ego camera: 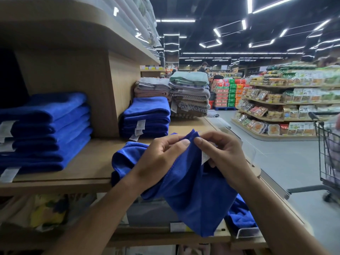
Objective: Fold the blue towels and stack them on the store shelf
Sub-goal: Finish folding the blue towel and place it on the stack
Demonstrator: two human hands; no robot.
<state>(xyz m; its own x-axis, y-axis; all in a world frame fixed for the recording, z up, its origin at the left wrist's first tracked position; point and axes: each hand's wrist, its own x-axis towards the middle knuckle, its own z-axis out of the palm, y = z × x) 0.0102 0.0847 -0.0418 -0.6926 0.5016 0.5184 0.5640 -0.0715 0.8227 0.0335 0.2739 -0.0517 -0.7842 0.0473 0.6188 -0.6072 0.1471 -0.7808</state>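
A loose blue towel [191, 192] hangs in front of the wooden shelf [95, 161], its rest bunched on the shelf's front edge. My left hand [160, 159] and my right hand [220, 153] both pinch its top corner, thumbs close together, with a white label showing under the right hand. A stack of folded blue towels [46, 131] lies on the shelf at the left. A second, smaller blue stack [147, 116] sits behind the hands, past a wooden divider [103, 89].
Grey, pink and green folded towels [189, 92] are piled further along the shelf. A shopping cart [327, 153] stands at the right edge in the aisle. Grocery shelves [285, 103] line the far right, with people in the distance. Lower shelves hold packaged goods [46, 210].
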